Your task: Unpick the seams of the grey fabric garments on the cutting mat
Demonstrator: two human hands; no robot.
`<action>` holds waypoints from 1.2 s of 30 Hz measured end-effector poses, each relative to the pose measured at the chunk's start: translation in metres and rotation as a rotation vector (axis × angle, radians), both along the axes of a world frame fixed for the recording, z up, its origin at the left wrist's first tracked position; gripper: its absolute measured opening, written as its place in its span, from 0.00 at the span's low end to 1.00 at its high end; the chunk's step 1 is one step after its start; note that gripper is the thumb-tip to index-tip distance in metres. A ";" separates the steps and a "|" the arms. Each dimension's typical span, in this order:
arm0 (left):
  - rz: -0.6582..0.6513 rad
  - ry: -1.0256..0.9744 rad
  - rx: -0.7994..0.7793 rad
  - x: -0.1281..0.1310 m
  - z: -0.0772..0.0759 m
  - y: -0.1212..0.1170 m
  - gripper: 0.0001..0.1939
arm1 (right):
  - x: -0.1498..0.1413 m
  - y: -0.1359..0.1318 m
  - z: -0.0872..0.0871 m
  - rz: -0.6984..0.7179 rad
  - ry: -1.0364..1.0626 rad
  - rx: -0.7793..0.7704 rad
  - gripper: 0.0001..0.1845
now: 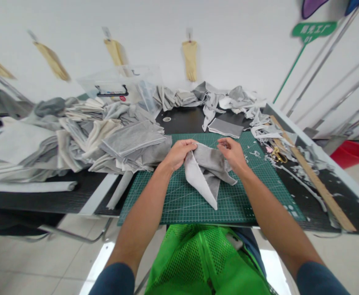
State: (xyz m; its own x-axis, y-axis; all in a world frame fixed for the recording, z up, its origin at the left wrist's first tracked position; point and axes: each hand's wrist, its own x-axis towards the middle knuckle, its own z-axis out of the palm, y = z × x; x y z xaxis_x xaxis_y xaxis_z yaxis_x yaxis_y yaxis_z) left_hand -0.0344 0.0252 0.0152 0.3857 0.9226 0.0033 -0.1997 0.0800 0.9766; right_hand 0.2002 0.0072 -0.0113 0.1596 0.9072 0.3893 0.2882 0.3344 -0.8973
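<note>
A grey piece of cloth (206, 172) hangs folded over the green cutting mat (179, 200), its point drooping toward me. My left hand (178, 154) pinches its upper left edge with fingers closed. My right hand (233, 153) grips the upper right edge, fingers also closed. Both hands sit a little above the mat, near its far half.
A heap of grey and cream cloth pieces (105, 139) covers the table's left. More scraps (225, 102) lie at the back by a clear plastic box (120, 88). A folded grey piece (225, 127), gold scissors (278, 155) and a wooden ruler (314, 180) lie to the right. A red bin (353, 152) stands on the floor.
</note>
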 end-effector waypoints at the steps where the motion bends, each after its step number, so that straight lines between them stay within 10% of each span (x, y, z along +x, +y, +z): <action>1: -0.006 -0.009 -0.001 0.001 0.000 -0.001 0.11 | 0.000 0.001 -0.001 -0.016 -0.003 0.032 0.16; 10: -0.020 -0.171 -0.038 0.009 0.005 -0.009 0.13 | -0.014 -0.012 0.007 0.049 -0.288 0.368 0.23; 36: 0.010 -0.100 0.001 0.010 0.007 -0.009 0.13 | -0.018 -0.022 0.011 0.041 -0.455 0.535 0.14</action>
State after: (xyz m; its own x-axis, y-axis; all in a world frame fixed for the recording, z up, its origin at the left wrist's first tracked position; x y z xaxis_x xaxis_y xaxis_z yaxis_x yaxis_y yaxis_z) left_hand -0.0245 0.0161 0.0221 0.3745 0.9263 0.0423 -0.2974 0.0767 0.9517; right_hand 0.1821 -0.0143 -0.0001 -0.1551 0.5740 0.8040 0.5734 0.7151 -0.3998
